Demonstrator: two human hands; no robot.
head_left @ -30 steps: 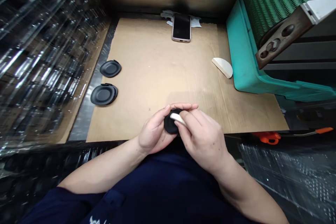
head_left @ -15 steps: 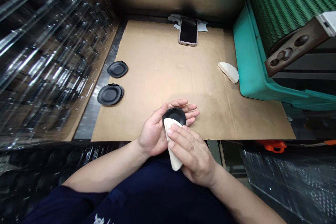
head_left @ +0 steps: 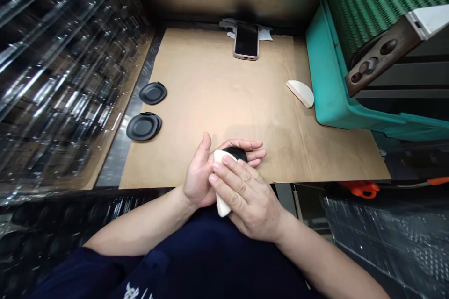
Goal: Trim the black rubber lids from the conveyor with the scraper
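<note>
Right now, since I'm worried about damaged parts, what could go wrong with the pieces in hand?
The black dished piece could slide off, as the left hand lies open under it, thumb raised. The off-white pad, beneath the right hand, hides part of it, so a mark there might go unseen.

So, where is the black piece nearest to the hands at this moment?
In the head view, just below and right of centre, the black piece lies on the open left hand, partly covered by the white pad under the right hand.
</note>
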